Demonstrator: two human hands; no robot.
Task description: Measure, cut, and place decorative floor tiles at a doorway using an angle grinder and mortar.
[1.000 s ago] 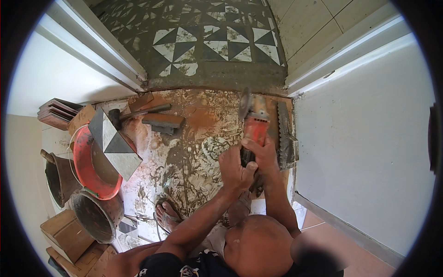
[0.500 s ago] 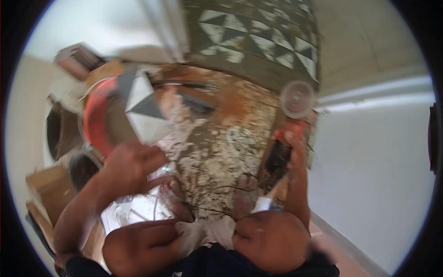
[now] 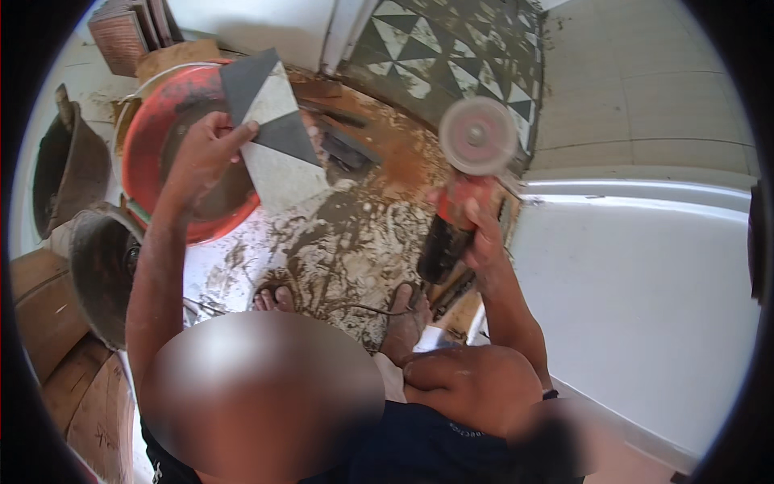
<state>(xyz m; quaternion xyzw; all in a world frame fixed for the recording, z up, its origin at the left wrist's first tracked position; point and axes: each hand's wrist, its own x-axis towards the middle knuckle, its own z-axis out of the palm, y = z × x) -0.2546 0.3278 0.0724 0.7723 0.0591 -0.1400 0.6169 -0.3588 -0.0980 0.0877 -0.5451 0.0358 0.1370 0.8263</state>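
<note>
Left hand (image 3: 201,157): empty half a second ago, now pinching the tile's left edge between thumb and fingers | tile (image 3: 282,141): one, over the red bucket's (image 3: 140,153) right rim | right hand (image 3: 486,242): curled round one grinder (image 3: 463,195), nearer the tile than before | buckets: one red, two dark (image 3: 85,173)

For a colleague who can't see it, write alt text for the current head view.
A person's right hand holds a red and black grinder, its disc toward the camera; the left hand grips a grey and white tile overlapping a red bucket. The floor is smeared with mud.
</note>
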